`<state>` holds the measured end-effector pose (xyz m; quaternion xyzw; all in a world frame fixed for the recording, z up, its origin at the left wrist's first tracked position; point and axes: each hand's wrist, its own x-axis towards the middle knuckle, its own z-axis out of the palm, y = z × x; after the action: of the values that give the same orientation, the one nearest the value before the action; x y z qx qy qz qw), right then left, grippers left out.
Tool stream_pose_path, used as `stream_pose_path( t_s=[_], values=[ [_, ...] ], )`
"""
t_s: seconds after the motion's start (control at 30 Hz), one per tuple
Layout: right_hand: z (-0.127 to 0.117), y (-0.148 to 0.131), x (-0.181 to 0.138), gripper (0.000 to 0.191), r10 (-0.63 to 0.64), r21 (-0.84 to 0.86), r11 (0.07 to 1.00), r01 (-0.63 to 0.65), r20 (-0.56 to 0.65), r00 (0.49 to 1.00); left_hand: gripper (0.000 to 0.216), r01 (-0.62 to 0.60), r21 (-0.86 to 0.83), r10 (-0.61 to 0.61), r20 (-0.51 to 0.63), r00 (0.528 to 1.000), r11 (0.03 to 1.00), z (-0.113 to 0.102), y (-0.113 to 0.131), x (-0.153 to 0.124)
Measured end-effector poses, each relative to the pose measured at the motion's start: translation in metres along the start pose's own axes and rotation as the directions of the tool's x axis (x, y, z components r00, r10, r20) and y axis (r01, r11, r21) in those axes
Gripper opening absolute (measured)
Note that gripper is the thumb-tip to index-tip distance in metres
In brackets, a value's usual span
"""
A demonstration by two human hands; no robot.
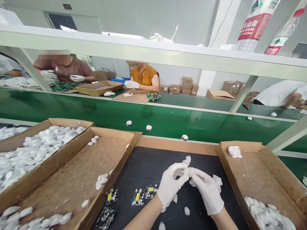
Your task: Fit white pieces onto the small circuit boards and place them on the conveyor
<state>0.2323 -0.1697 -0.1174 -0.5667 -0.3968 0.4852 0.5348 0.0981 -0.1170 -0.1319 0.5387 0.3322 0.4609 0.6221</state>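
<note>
Both my hands wear white gloves and meet over a black mat (146,166). My left hand (170,184) and my right hand (207,191) pinch together a small white plastic shell piece (187,171) between their fingertips. Several small circuit boards (143,194) with yellow parts lie on the mat just left of my left wrist. A few loose white shell pieces (186,210) lie on the mat beneath my hands.
Left stand two cardboard trays (112,134) with white shell pieces (31,150); another cardboard tray (266,156) is on the right. Beyond runs a green conveyor belt (168,123) carrying finished white units (184,137). Across it, two people in white gloves work at boards. Water bottles (254,25) stand on the shelf.
</note>
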Motion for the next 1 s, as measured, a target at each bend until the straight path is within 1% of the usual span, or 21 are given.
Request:
stream_pose_path(
  t_s=[0.07, 0.13, 0.23, 0.3, 0.37, 0.4, 0.43, 0.47, 0.5, 0.53, 0.57, 0.6, 0.63, 0.67, 0.7, 0.77, 0.87, 0.93, 1.0],
  values=[
    [0.001, -0.001, -0.001, 0.048, -0.030, -0.012, 0.999, 0.030, 0.043, 0.999, 0.017, -0.062, 0.081, 0.063, -0.011, 0.998, 0.995, 0.000, 0.001, -0.001],
    [0.001, 0.000, -0.002, 0.047, -0.057, -0.005, 0.998, 0.058, 0.084, 0.995, 0.017, -0.096, 0.119, 0.097, -0.010, 0.995, 0.988, -0.001, 0.003, -0.002],
    [-0.001, 0.002, -0.002, 0.044, -0.053, 0.024, 0.998, 0.051, 0.093, 0.994, 0.014, -0.073, 0.096, 0.073, 0.008, 0.997, 0.993, -0.002, 0.005, -0.003],
    [-0.002, 0.003, -0.001, 0.043, -0.031, 0.047, 0.999, 0.028, 0.059, 0.998, 0.015, -0.044, 0.082, 0.043, 0.015, 0.999, 0.996, -0.004, 0.005, -0.002],
    [-0.003, 0.003, 0.001, 0.042, -0.017, 0.017, 1.000, 0.017, -0.004, 1.000, 0.018, -0.035, 0.088, 0.036, -0.007, 0.999, 0.996, -0.006, 0.004, 0.000],
    [-0.004, 0.003, 0.002, 0.041, -0.032, -0.046, 0.999, 0.030, -0.049, 0.998, 0.019, -0.031, 0.088, 0.034, -0.036, 0.999, 0.996, -0.008, 0.002, 0.002],
    [-0.005, 0.003, 0.003, 0.039, -0.073, -0.153, 0.987, 0.058, -0.095, 0.993, 0.020, -0.023, 0.076, 0.029, -0.080, 0.996, 0.997, -0.010, 0.000, 0.004],
    [-0.005, 0.004, 0.004, 0.035, -0.145, -0.298, 0.949, 0.100, -0.132, 0.981, 0.021, -0.008, 0.047, 0.014, -0.132, 0.991, 0.999, -0.012, -0.001, 0.006],
    [-0.006, 0.005, 0.005, 0.030, -0.233, -0.464, 0.874, 0.144, -0.141, 0.962, 0.023, 0.013, -0.001, -0.013, -0.186, 0.983, 1.000, -0.014, -0.003, 0.008],
    [-0.006, 0.006, 0.005, 0.025, -0.318, -0.623, 0.761, 0.180, -0.116, 0.941, 0.025, 0.037, -0.058, -0.049, -0.231, 0.972, 0.998, -0.015, -0.004, 0.010],
    [-0.005, 0.007, 0.005, 0.025, -0.381, -0.749, 0.630, 0.208, -0.064, 0.922, 0.029, 0.058, -0.118, -0.087, -0.260, 0.962, 0.991, -0.017, -0.004, 0.012],
    [-0.004, 0.008, 0.005, 0.029, -0.414, -0.832, 0.505, 0.228, -0.002, 0.910, 0.032, 0.075, -0.176, -0.122, -0.270, 0.955, 0.982, -0.018, -0.004, 0.013],
    [-0.003, 0.009, 0.004, 0.034, -0.426, -0.880, 0.408, 0.245, 0.054, 0.903, 0.035, 0.090, -0.222, -0.149, -0.267, 0.952, 0.971, -0.019, -0.004, 0.014],
    [0.000, 0.010, 0.002, 0.039, -0.429, -0.903, 0.340, 0.261, 0.098, 0.898, 0.037, 0.103, -0.255, -0.171, -0.258, 0.951, 0.961, -0.020, -0.003, 0.014],
    [0.003, 0.011, 0.001, 0.042, -0.432, -0.912, 0.295, 0.284, 0.138, 0.891, 0.037, 0.113, -0.276, -0.184, -0.244, 0.952, 0.954, -0.020, -0.002, 0.015],
    [0.009, 0.012, -0.002, 0.042, -0.434, -0.907, 0.229, 0.354, 0.231, 0.871, 0.036, 0.119, -0.300, -0.189, -0.216, 0.958, 0.946, -0.020, -0.001, 0.015],
    [0.017, 0.018, -0.004, 0.042, -0.365, -0.845, 0.152, 0.513, 0.435, 0.823, 0.035, 0.098, -0.330, -0.165, -0.181, 0.970, 0.939, -0.017, 0.000, 0.014],
    [0.019, 0.024, -0.002, 0.043, -0.313, -0.801, 0.135, 0.584, 0.524, 0.792, 0.033, 0.087, -0.344, -0.157, -0.182, 0.971, 0.935, -0.016, 0.000, 0.014],
    [0.019, 0.031, -0.001, 0.037, -0.308, -0.785, 0.156, 0.599, 0.538, 0.785, 0.031, 0.084, -0.341, -0.157, -0.193, 0.968, 0.936, -0.014, 0.000, 0.014]
  ],
)
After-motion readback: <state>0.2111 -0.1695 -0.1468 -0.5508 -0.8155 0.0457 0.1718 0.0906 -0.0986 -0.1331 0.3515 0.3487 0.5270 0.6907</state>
